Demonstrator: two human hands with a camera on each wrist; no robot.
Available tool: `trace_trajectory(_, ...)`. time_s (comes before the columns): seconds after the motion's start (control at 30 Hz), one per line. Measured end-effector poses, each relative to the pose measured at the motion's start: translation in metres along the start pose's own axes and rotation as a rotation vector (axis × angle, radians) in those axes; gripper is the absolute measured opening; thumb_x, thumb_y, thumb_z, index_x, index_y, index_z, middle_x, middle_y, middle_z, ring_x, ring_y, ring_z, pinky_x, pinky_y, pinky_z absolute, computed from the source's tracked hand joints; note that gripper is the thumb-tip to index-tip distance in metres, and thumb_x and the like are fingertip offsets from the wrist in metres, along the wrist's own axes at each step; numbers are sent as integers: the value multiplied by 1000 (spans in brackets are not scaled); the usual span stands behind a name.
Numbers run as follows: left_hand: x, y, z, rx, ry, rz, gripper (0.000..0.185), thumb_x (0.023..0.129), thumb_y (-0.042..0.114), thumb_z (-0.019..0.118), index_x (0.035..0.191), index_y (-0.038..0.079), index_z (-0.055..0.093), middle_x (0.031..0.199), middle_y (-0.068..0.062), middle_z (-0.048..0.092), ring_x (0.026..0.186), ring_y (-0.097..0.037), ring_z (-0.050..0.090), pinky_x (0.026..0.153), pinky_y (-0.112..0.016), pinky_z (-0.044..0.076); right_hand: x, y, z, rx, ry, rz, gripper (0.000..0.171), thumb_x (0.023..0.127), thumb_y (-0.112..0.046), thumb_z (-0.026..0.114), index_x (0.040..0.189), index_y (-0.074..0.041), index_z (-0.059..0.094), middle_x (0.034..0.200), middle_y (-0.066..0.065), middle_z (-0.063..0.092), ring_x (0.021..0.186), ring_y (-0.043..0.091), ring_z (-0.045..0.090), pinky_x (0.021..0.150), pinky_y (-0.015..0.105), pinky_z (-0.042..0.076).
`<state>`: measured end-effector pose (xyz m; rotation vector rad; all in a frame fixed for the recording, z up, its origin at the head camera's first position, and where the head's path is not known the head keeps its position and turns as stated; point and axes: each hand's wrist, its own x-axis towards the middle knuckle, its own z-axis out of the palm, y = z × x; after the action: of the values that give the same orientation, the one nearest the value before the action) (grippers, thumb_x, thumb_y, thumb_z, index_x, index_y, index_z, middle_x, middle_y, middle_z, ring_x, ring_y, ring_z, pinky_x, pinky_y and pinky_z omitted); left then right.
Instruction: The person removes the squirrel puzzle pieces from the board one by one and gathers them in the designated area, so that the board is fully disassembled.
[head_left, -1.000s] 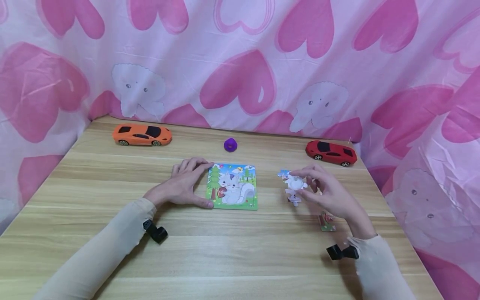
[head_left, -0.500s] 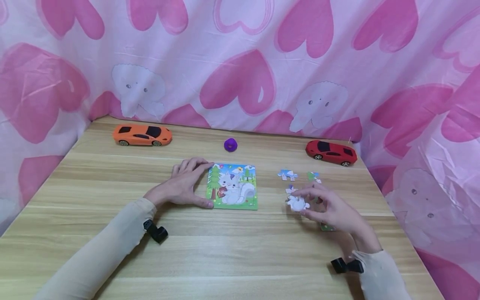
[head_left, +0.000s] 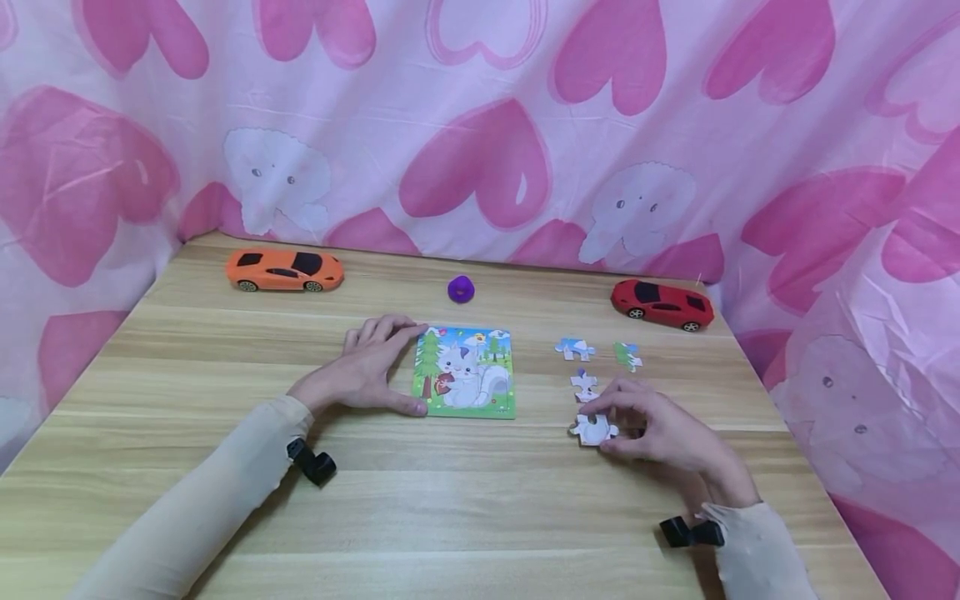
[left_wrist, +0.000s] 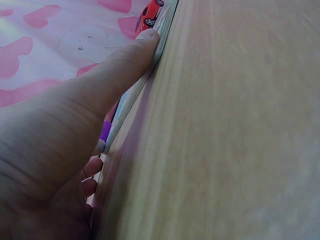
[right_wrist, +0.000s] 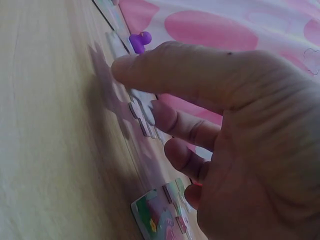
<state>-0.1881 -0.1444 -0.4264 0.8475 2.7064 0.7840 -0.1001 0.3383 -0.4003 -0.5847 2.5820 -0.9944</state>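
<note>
My left hand grips the left side of a square squirrel jigsaw puzzle, thumb at its near corner and index finger at the far one. In the left wrist view the thumb lies along the puzzle's edge. To the right, my right hand pinches a white jigsaw piece between thumb and index finger, close over the table. Just beyond it lies another piece, with a blue-and-white piece and a green-and-white one farther back. A colourful piece sits under the right hand.
An orange toy car stands at the back left of the wooden table, a red toy car at the back right. Between them is a small purple object. A pink heart-patterned curtain encloses the table's back and sides.
My right hand has brought the white piece nearer to me and lower, uncovering the pieces behind it. My left hand and the puzzle stay in place.
</note>
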Motion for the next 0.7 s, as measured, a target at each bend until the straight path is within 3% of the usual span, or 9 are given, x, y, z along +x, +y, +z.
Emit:
trace_trajectory(0.23, 0, -1, 0, 2, 6, 7, 136, 71, 78, 93, 176, 18, 32, 174, -13, 28, 151, -40, 28, 113, -60, 26, 0, -1, 1, -50, -21, 23, 49, 90, -19, 95, 132, -38, 80, 126, -11, 68, 116, 20, 56, 96, 30, 53)
trace_trajectory(0.47, 1, -1, 1, -1, 6, 8, 135, 71, 78, 93, 176, 18, 32, 173, -13, 28, 151, -40, 28, 113, -60, 26, 0, -1, 0, -67, -34, 44, 49, 91, -17, 94, 133, -38, 79, 128, -10, 68, 112, 21, 58, 93, 30, 54)
trace_trajectory(0.7, 0, 0, 0, -7, 4, 2, 134, 72, 76, 94, 176, 18, 32, 174, -13, 28, 151, -40, 27, 113, -59, 25, 0, -2, 0, -61, -48, 57, 50, 91, -16, 94, 134, -36, 77, 133, -8, 67, 118, 20, 60, 100, 29, 55)
